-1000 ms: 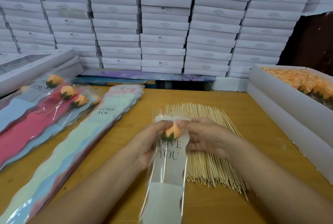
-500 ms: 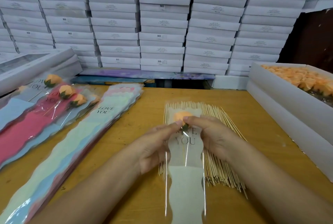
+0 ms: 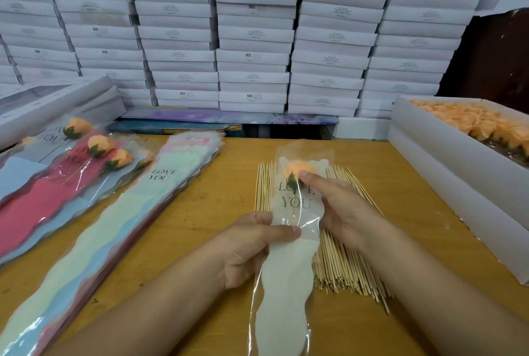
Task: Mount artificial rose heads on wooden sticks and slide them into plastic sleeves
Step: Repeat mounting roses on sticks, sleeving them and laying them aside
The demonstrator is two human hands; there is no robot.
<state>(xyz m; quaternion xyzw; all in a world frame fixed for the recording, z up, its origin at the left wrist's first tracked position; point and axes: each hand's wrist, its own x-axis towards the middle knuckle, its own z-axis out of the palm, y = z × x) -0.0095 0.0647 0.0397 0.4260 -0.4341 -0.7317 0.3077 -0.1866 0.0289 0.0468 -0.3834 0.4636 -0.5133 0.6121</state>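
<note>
— What is lying on the counter (image 3: 217,212) from where you are standing?

— Bare yellowish wood is showing through most of it. A spread of wooden sticks (image 3: 340,264) is lying in the middle, points fanning away from the person. To the left a pile of empty sleeves (image 3: 94,241), pale and wavy-edged with "LOVE YOU" printed near the top, is running diagonally. Further left, finished roses (image 3: 98,145) in blue and red sleeves are lying overlapped.

— And the one being worked on?

— The plastic sleeve (image 3: 286,270) is lying lengthwise over the sticks, held just above them. The rose head (image 3: 297,169) is sitting inside near its top, orange with a green base, the stick showing as a thin line beneath it.

— How are the hands holding it?

— The left hand (image 3: 252,244) is keeping a narrow grip, thumb on top, pinching the sleeve's left edge at mid-length. The right hand (image 3: 335,207) is holding the right edge, its forefinger reaching up to touch the base of the rose through the plastic.

— What is standing around the room?

— A wall of stacked white boxes (image 3: 254,41) is filling the back, some marked "SGS". On the right a long white tray (image 3: 446,161) is holding loose orange rose heads (image 3: 486,124). A flat white box (image 3: 57,104) is resting at the far left.
</note>
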